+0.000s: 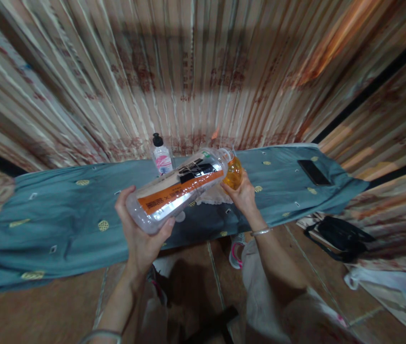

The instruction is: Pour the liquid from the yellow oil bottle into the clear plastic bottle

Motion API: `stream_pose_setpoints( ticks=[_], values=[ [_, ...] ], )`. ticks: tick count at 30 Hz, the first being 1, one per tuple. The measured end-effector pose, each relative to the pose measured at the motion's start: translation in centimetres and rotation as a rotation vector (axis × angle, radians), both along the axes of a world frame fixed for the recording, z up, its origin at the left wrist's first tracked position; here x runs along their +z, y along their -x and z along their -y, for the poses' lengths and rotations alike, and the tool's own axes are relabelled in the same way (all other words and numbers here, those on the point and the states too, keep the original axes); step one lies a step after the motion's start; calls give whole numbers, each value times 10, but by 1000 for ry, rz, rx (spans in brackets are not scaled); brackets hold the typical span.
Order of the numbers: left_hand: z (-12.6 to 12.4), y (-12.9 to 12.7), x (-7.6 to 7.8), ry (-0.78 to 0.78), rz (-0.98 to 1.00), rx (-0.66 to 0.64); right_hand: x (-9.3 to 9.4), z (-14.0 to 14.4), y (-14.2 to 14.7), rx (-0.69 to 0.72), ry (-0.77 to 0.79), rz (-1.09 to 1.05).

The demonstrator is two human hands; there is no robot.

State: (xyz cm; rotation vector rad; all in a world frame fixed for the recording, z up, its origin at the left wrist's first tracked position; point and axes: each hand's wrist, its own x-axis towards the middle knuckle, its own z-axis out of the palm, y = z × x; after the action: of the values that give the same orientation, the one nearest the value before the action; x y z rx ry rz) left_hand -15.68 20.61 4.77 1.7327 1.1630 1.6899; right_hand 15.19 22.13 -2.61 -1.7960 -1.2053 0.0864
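A large clear plastic bottle [185, 186] with an orange, black and silver label is tilted in front of me, its neck towards the right. My left hand [142, 229] is wrapped round its base end. In my right hand [242, 193] is a small clear bottle [233, 173] holding amber liquid. The mouth of the large bottle meets the top of the small one; whether liquid is flowing I cannot tell. Under them, a pale frilly-edged cloth [215, 196] lies on the table, partly hidden. Close to my left thumb is a white round piece [180, 217], perhaps a cap.
A blue-green cloth with yellow pineapple prints covers the long narrow table [91, 253]. A clear bottle with a black cap [161, 155] stands at the back edge. A phone [313, 172] lies at the right. On the floor is a black bag [342, 236]; striped curtains [188, 71] hang behind.
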Motion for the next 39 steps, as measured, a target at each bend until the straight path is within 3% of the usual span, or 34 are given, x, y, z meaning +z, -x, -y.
stream_pose_setpoints(
  ticks=[39],
  values=[
    [-2,2,-7,-29,13,-33,-1,0,-1,-3,-29,18]
  ],
)
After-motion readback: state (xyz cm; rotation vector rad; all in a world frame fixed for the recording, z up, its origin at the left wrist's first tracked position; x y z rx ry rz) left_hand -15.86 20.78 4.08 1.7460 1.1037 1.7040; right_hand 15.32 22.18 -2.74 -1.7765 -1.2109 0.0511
